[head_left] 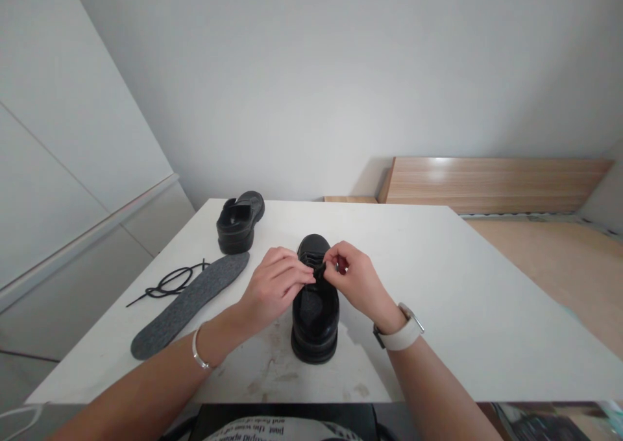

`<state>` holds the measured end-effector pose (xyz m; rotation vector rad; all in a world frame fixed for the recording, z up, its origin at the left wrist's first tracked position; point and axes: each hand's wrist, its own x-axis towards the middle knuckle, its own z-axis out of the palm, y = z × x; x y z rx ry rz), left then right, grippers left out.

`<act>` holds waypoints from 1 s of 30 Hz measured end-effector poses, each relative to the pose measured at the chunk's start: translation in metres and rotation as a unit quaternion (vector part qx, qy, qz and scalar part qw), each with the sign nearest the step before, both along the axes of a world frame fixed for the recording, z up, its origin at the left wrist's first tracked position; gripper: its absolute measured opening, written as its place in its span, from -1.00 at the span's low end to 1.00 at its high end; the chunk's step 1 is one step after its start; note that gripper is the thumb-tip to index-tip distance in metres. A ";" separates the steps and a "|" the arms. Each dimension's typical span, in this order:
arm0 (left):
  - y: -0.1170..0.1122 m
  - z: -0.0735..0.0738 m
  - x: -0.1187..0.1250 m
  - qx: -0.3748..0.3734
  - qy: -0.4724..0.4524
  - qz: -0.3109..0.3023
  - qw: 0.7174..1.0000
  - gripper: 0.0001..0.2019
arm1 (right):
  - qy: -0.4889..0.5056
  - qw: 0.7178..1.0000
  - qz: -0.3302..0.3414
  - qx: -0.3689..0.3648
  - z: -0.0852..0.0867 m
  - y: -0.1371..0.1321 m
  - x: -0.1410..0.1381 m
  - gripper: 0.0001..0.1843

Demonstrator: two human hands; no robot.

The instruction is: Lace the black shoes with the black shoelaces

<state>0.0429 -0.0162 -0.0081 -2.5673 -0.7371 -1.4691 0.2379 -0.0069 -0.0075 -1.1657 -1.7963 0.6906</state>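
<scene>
Matte black shoe [315, 321]: left hand [275, 286], right hand [354, 280] pinching black lace [320, 272]; grey felt insole [192, 303] flat on white bench [462, 285].

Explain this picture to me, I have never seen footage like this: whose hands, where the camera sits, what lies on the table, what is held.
There is no machine: a person wears one camera on the head, looking down at their own bare hands. The left hand and right hand pinch a black shoelace over the black shoe before them on the white table. To the left lie a grey insole and a loose lace; a second shoe stands farther back.
</scene>
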 end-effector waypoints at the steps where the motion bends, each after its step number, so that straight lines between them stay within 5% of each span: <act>1: -0.002 -0.001 -0.002 -0.023 -0.013 -0.006 1.000 -0.85 | -0.006 1.000 -0.013 0.009 -0.002 0.000 -0.001 -0.93; 6: -0.007 -0.007 -0.004 -0.129 -0.083 -0.032 0.988 -0.84 | -0.011 0.999 -0.041 0.023 -0.008 -0.001 -0.005 -0.94; 10: -0.009 -0.009 -0.009 -0.239 -0.053 0.023 0.969 -0.98 | -0.008 1.000 -0.021 0.000 -0.010 -0.011 0.001 -0.92; 11: -0.009 -0.008 -0.013 -0.253 -0.041 0.044 0.966 -0.87 | -0.010 1.000 -0.009 -0.013 -0.012 -0.015 0.003 -0.85; 15: 0.003 0.002 -0.046 -0.212 0.022 0.135 0.968 -0.52 | -0.063 0.995 -0.007 -0.075 -0.018 -0.029 0.008 -0.34; 17: 0.018 0.007 -0.070 -0.158 0.068 0.206 0.963 -0.55 | -0.104 0.990 -0.031 -0.091 -0.019 -0.031 0.008 -0.39; 21: 0.053 0.007 -0.118 -0.145 0.183 0.356 0.905 -0.51 | -0.176 0.981 -0.066 -0.047 -0.013 -0.023 0.010 -0.62; 24: 0.069 0.000 -0.139 -0.191 0.258 0.370 0.872 -0.53 | -0.190 0.977 -0.090 -0.040 -0.006 -0.013 0.024 -0.65; 30: 0.091 -0.006 -0.146 -0.197 0.294 0.369 0.860 -0.56 | -0.189 0.955 -0.230 0.014 -0.007 0.013 0.089 -0.55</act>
